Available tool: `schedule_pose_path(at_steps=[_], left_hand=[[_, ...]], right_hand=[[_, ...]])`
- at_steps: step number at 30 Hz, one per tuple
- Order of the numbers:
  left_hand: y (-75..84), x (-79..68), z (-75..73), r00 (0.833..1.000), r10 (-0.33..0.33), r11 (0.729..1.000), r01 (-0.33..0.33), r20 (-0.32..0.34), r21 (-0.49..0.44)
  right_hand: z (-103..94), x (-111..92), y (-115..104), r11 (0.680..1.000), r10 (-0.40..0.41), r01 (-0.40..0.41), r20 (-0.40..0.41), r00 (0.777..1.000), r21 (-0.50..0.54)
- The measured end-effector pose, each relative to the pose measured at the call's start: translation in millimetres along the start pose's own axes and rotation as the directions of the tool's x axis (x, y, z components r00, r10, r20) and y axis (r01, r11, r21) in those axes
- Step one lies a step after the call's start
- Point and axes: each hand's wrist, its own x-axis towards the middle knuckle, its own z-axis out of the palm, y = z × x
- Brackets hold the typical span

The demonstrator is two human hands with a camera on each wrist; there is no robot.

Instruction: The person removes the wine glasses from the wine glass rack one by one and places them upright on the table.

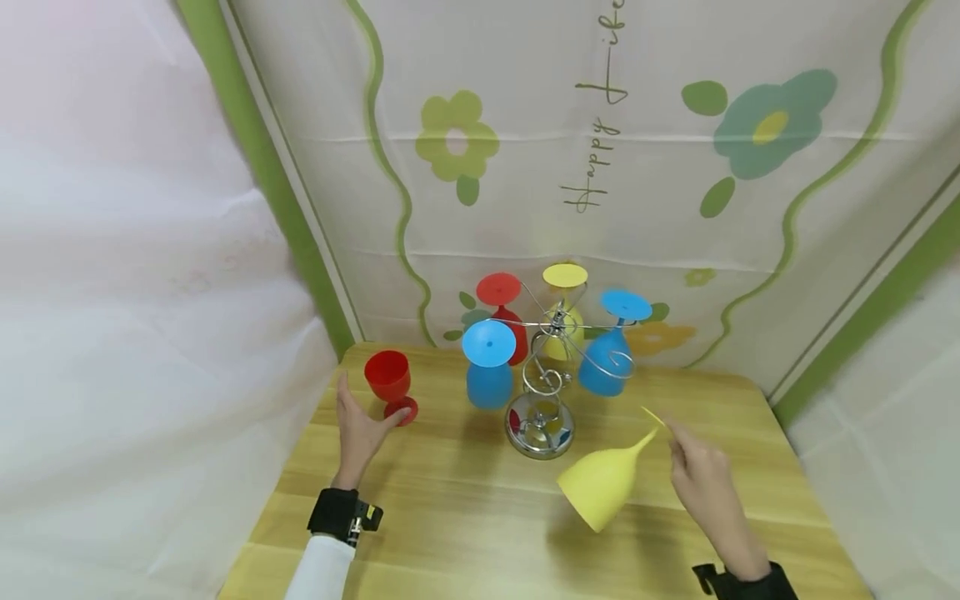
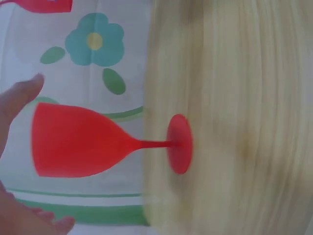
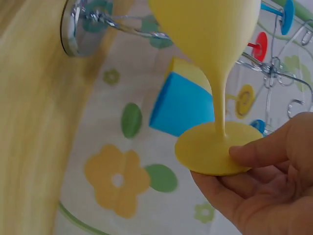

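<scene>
At the table's left side a red plastic goblet [image 1: 388, 375] stands upright on its foot. Around its near left side, my left hand [image 1: 360, 437] has thumb and fingers spread; in the left wrist view a gap shows between the fingers and the bowl of the red goblet [image 2: 83, 142]. My right hand [image 1: 705, 471] pinches the foot of a yellow goblet [image 1: 600, 483], thumb on one face and fingers on the other. This goblet is tilted above the table, bowl pointing down and left. Right of the red goblet stands a metal goblet rack [image 1: 542, 442].
Upside down on the rack hang a red goblet [image 1: 498, 289], a yellow goblet [image 1: 566, 275], a near-left blue goblet [image 1: 490, 343] and a right blue goblet [image 1: 626, 305]. The wooden table [image 1: 450, 517] meets a flower-patterned curtain [image 1: 510, 217] at the back.
</scene>
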Motion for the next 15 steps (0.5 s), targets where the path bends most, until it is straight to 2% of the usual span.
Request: schedule_pose_path(at_steps=[2, 4, 6, 8, 11, 14, 15], left_hand=[[7.0, -3.0, 0.0, 0.993, 0.114, 0.993, -0.114, 0.022, 0.019], [16.4, -5.4, 1.1, 0.976, 0.208, 0.977, -0.210, 0.065, 0.036], [28.8, -7.8, 3.6, 0.952, 0.274, 0.959, -0.280, 0.134, 0.035], [41.8, -9.7, 7.9, 0.927, 0.308, 0.948, -0.319, 0.214, 0.017], [57.9, -13.8, 16.3, 0.885, 0.324, 0.943, -0.331, 0.334, -0.035], [70.7, -20.7, 25.6, 0.851, 0.307, 0.951, -0.283, 0.426, -0.121], [74.5, -24.2, 29.1, 0.842, 0.295, 0.955, -0.253, 0.451, -0.153]], right_hand=[[10.8, -7, 4, 0.995, 0.085, -0.086, 0.016, 0.996, 0.052], [21.8, -14, 6, 0.972, 0.192, -0.198, 0.060, 0.980, 0.126], [31.7, -18, 4, 0.923, 0.308, -0.331, 0.140, 0.941, 0.197], [41.0, -19, 0, 0.840, 0.401, -0.459, 0.238, 0.885, 0.289], [56.0, -18, -11, 0.690, 0.485, -0.609, 0.375, 0.790, 0.390], [75.2, -17, -25, 0.558, 0.516, -0.677, 0.438, 0.736, 0.480], [83.0, -17, -30, 0.521, 0.521, -0.687, 0.449, 0.726, 0.507]])
